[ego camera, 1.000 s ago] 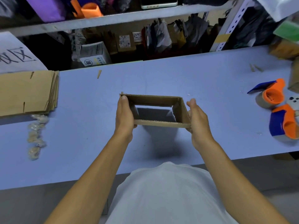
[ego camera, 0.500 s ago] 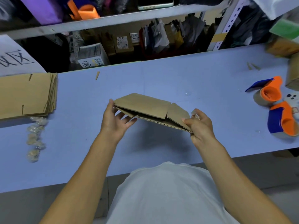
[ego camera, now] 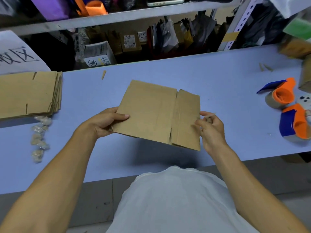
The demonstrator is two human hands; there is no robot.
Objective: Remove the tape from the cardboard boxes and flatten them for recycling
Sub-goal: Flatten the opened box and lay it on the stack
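A plain white short-sleeved cotton T-shirt [ego camera: 175, 199] is worn by the person seen from above, its fabric smooth and unmarked, with no print, logo or pocket to be seen across the chest. Soft folds are shown where the cloth gathers near the upper edge. Both forearms are left bare from the elbows down, and no sleeve hem is caught within the view. No watch, bracelet or ring is worn on the left hand [ego camera: 102, 122] or the right hand [ego camera: 212, 130], and no gloves are used. Short, unpainted fingernails are visible on the left thumb. The right fingertips are blurred.
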